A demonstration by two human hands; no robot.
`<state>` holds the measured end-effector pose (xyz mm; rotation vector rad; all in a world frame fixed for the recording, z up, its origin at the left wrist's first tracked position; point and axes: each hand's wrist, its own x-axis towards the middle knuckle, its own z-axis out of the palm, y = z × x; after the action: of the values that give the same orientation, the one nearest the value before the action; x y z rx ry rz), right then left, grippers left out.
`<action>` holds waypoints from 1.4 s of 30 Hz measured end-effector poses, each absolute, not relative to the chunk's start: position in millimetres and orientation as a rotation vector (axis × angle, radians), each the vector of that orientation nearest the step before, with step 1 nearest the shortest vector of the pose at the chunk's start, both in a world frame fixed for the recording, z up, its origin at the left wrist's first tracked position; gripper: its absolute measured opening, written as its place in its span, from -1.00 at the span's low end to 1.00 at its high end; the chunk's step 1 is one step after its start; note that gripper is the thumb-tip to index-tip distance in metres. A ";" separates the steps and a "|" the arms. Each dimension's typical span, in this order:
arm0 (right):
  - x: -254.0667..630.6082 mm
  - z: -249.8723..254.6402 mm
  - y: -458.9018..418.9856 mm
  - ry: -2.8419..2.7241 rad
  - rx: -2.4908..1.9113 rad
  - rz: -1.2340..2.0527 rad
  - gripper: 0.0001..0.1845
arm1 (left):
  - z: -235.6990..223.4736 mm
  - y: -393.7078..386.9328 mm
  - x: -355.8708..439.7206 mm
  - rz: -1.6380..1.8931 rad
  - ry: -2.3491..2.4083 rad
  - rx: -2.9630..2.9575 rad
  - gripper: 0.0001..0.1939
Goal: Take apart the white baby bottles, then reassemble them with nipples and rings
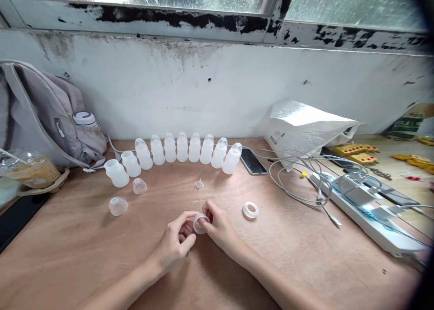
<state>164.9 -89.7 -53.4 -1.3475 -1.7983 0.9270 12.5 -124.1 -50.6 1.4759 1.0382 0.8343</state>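
Over the middle of the wooden table, a translucent bottle collar ring [200, 224] is between my two hands. My right hand [217, 222] pinches it, the thumb reaching over the rim into the opening. My left hand [176, 237] is curled around the ring's left side, fingertips against its edge. A small clear bottle nipple [199, 184] lies beyond my hands. Another collar ring [250, 210] rests flat to the right. Two clear dome caps [118, 206] [139, 186] sit on the left. Behind them stand two uncapped frosted baby bottles [116, 173] [131, 164].
Several capped baby bottles [182, 147] stand in a curved row towards the wall. At their right lies a phone [253, 161], near loose cables [298, 183] and a power strip [369, 219]. A white bag [301, 129] leans on the wall. Left are a backpack [44, 111] and drink cup [32, 172].
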 end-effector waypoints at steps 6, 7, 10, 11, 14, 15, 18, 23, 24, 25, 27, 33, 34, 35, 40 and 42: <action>164.8 -49.6 -94.2 -1.778 -1.303 0.881 -0.84 | -47.3 -122.2 17.8 0.855 1.163 1.384 -0.72; 165.0 -48.3 -95.1 -1.780 -1.285 0.895 -0.87 | -47.2 -121.8 18.0 0.869 1.161 1.368 -0.71; 164.5 -46.5 -97.3 -1.796 -1.259 0.933 -0.93 | -48.4 -120.5 17.6 0.897 1.174 1.342 -0.73; 164.0 -47.0 -97.9 -1.801 -1.260 0.930 -0.92 | -49.2 -120.0 17.4 0.901 1.185 1.342 -0.75; 161.9 -49.8 -99.7 -1.809 -1.251 0.916 -0.89 | -51.8 -118.9 17.0 0.891 1.224 1.361 -0.83; 161.5 -50.4 -100.2 -1.814 -1.234 0.922 -0.90 | -52.6 -118.8 16.9 0.890 1.241 1.368 -0.85; 162.9 -49.4 -101.0 -1.842 -1.151 1.006 -0.96 | -54.1 -118.3 16.1 0.905 1.278 1.376 -0.89; 170.0 -43.6 -99.4 -1.856 -1.108 1.056 -0.76 | -54.0 -112.6 11.8 0.961 1.178 1.242 -0.87; 171.0 -43.0 -98.7 -1.867 -1.121 1.002 -0.76 | -53.3 -111.0 10.6 0.955 1.135 1.188 -0.85; 171.8 -42.6 -98.2 -1.884 -1.132 0.948 -0.78 | -52.3 -109.5 9.4 0.941 1.095 1.134 -0.84; 172.3 -42.2 -97.3 -1.924 -1.136 0.889 -0.81 | -50.0 -107.2 7.6 0.900 1.032 1.042 -0.81; 169.7 -42.0 -100.2 -1.990 -1.088 0.911 -0.75 | -45.8 -106.7 6.6 0.816 0.912 0.877 -0.81; 169.3 -42.3 -101.2 -2.004 -1.077 0.920 -0.73 | -45.6 -107.1 6.5 0.816 0.900 0.866 -0.82; 168.9 -42.7 -102.0 -2.014 -1.070 0.924 -0.73 | -45.5 -107.5 6.2 0.820 0.886 0.858 -0.81; 168.7 -44.1 -102.9 -1.995 -1.096 0.870 -0.72 | -45.2 -109.9 5.2 0.844 0.827 0.898 -0.62; 169.0 -44.8 -102.3 -1.988 -1.097 0.855 -0.71 | -44.6 -110.5 5.9 0.839 0.844 0.948 -0.59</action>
<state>169.0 -102.3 -44.8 -1.0966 -1.9880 0.8553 5.9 -110.5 -44.6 0.9483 0.8438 0.8395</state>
